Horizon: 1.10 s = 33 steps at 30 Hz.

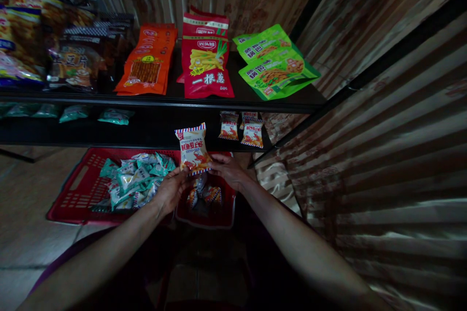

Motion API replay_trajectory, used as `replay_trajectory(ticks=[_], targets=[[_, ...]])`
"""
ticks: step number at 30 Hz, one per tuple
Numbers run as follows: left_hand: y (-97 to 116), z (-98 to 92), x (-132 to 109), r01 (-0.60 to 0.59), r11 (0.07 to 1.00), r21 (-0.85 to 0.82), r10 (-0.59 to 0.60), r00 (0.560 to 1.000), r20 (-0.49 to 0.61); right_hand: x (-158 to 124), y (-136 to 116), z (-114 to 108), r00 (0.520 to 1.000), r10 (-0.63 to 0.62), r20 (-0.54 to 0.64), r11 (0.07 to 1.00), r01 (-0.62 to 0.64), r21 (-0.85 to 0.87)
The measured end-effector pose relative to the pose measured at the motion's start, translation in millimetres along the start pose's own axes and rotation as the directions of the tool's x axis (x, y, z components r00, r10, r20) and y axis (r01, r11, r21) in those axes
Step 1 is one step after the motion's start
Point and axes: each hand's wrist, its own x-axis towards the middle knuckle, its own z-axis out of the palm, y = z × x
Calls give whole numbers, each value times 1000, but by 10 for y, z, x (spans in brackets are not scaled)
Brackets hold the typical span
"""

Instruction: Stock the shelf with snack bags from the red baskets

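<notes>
Between both hands I hold a small white and orange snack packet (193, 148) with striped ends, upright in front of the lower shelf. My left hand (172, 190) pinches its lower left corner, and my right hand (228, 171) grips the lower right edge. Below it, a red basket (229, 216) contains several similar packets (213, 195), partly hidden by my hands. On the lower shelf (156, 132), a few matching packets (251, 132) stand at the right end, apart from my hands.
A wider red basket (71, 209) on the floor holds many teal packets (133, 177). Along the upper shelf (175, 101) are orange bags (146, 68), red bags (207, 68), green bags (275, 70) and brown bags (75, 65). A black post (314, 116) and pleated curtain (394, 146) border the right.
</notes>
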Motion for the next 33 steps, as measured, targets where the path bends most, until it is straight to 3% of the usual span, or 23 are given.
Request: replay_trajectory(ticks=[11,26,33], targets=[[79,27,-34,30,999,40,-29,1000,-5,20,-11,-13,998,-49,-42,999,49,-14],[-5,-31,41,-60,998,30,59,998,37,45,36,-23,996,-88,-28,996,87,-32],[45,-23,34,-18,997,71,14,998,63,54,35,-46,996,-83,-31,996,82,-34]])
